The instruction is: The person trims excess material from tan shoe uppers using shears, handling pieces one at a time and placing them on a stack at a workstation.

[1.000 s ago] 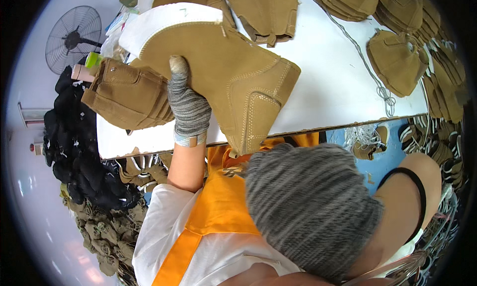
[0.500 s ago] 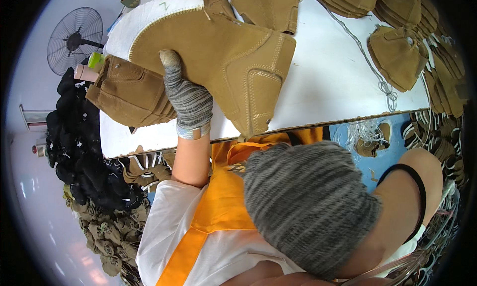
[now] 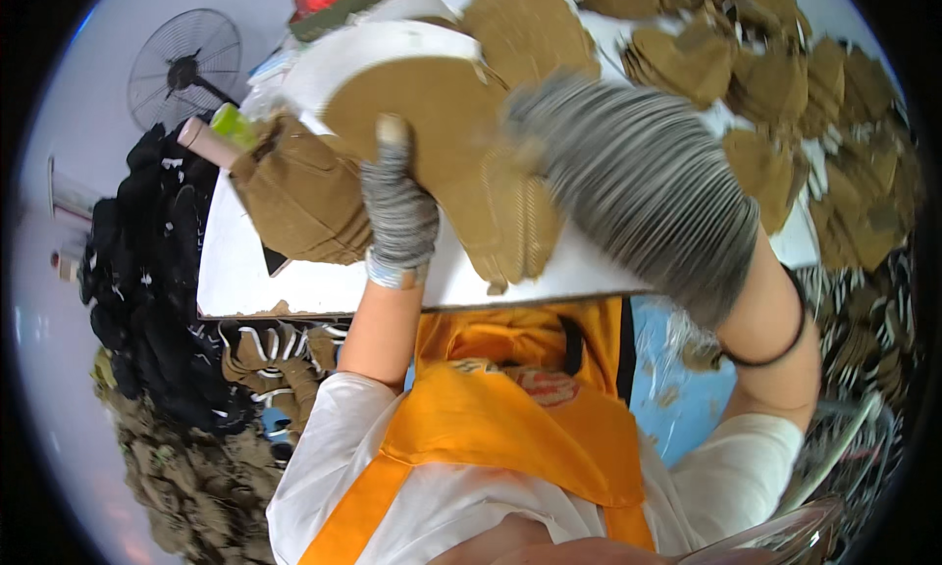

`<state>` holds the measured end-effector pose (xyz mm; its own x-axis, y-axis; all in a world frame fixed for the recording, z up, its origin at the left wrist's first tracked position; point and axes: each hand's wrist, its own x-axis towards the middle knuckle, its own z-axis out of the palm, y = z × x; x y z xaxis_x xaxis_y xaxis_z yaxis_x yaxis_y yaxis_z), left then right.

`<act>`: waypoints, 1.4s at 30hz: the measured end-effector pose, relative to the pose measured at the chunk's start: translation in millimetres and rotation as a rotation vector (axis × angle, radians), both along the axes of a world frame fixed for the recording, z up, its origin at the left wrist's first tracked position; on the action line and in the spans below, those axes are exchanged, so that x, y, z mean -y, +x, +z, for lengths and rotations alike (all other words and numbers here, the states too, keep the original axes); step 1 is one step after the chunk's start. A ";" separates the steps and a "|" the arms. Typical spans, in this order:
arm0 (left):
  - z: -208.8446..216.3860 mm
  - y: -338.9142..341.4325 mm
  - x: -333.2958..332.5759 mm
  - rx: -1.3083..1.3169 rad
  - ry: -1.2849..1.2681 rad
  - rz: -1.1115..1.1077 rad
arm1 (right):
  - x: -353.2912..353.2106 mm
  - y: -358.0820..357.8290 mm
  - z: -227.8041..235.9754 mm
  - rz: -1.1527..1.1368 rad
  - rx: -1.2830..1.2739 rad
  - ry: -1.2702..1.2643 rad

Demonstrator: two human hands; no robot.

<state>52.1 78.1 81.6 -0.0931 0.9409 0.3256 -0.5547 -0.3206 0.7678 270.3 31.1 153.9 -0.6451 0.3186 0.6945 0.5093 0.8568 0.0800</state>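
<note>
The left hand (image 3: 400,212) clamps the tan boot upper (image 3: 442,124) near twelve o'clock, apparently steadying it for the blurred right hand (image 3: 643,187) at its three o'clock, whose grip I cannot tell, the next move probably calling for firm support.

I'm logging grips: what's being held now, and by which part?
The left hand holds a brown boot piece by its inward-curving left edge, thumb on top. Whether the right hand, blurred, grips it cannot be told.
</note>
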 end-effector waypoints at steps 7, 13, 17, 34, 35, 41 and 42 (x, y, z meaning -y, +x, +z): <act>23.2 -11.8 24.4 -0.181 -0.045 -0.082 | -39.0 -35.9 -17.7 -0.262 -0.390 -0.790; 20.1 -64.3 42.7 -0.354 0.022 -0.197 | -42.3 -64.2 -30.3 -0.004 -0.869 -1.127; 49.8 -91.2 82.0 -0.290 -0.066 -0.242 | -27.9 -114.3 -20.9 0.949 -1.262 -1.337; 17.5 -266.4 23.2 -0.061 -0.208 0.206 | -283.0 -257.9 -123.7 -0.051 -0.225 -0.968; 9.7 -263.3 23.7 -0.221 -0.010 0.291 | -280.3 -253.0 -131.0 -0.043 -0.150 -0.955; 24.9 -283.3 39.0 -0.798 -0.202 0.329 | -172.1 -247.3 -137.5 -0.178 -0.076 -0.555; 29.6 -283.3 38.5 -0.987 -0.205 0.378 | -173.5 -242.3 -140.5 -0.205 -0.097 -0.549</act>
<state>-231.2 39.6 111.2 -0.1721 0.9514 0.2553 0.4481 -0.1552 0.8804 28.1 204.6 13.4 -0.4742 0.7595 0.4454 0.6520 0.6429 -0.4020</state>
